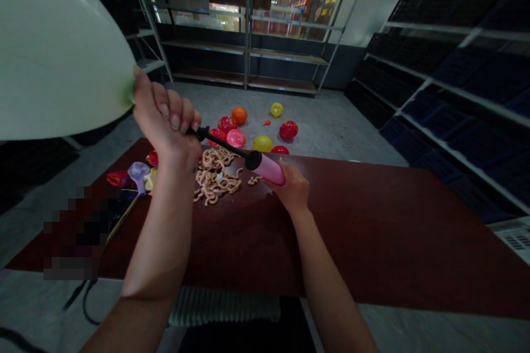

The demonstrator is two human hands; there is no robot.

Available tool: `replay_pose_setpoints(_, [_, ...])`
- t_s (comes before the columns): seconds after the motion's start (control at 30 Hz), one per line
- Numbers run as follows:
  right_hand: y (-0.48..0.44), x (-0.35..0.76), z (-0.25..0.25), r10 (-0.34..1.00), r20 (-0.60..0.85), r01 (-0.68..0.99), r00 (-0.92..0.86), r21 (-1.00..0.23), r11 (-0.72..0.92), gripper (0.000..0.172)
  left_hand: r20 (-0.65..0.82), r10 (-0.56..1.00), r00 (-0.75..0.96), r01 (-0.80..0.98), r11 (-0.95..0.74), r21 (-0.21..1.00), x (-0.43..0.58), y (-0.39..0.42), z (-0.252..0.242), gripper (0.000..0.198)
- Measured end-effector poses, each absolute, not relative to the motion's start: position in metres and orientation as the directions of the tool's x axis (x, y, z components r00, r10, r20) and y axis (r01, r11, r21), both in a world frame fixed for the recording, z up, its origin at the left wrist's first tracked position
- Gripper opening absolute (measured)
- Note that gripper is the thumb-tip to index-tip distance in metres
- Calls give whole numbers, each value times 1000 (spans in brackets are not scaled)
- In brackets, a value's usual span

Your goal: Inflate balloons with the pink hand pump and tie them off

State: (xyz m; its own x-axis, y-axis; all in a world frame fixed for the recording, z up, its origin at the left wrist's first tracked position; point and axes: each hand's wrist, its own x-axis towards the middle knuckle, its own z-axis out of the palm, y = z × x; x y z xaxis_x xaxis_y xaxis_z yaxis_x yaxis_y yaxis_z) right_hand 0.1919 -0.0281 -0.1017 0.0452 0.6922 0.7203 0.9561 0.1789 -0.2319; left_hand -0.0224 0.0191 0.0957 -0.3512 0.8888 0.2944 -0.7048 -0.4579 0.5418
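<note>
- Gripping the pink barrel of the pump (271, 170), my right hand (295, 183) is closed around it above the table (372, 220).
- My left hand (165, 113) pinches the neck of the big pale balloon (53, 49), its other fingers curled at the pump's black end.
- Tan curly strands (211, 179) lie on the table, near my left wrist.
- Round balloons (289, 130) rest on the floor beyond.

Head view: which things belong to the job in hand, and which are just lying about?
Apparently in use:
- pale balloon, its neck at the left hand
- pink pump, held by the right hand

Apparently just lying about:
- tan curly pieces on the table
- limp balloons, possibly spares
- inflated balloons on the floor
</note>
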Motion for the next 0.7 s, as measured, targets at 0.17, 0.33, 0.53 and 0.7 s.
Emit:
replay_pose_setpoints(0.17, [-28, 193, -103, 684, 726, 967, 69, -217, 133, 53, 182, 946, -268, -752, -324, 574, 2, 39, 67, 60])
replay_pose_setpoints(0.33, [-27, 191, -106, 683, 727, 966, 68, -218, 136, 55, 118, 977, -180, -756, -214, 618, 43, 39, 36, 59])
replay_pose_setpoints(0.53, [-27, 190, -108, 721, 692, 964, 47, -221, 150, 51, 45, 988, -151, -771, -146, 620, 53, 50, 10, 56])
replay_pose_setpoints(0.7, [-25, 186, -102, 758, 652, 967, 31, -212, 143, 55, -17, 990, -138, -800, -102, 591, 40, 64, 12, 54])
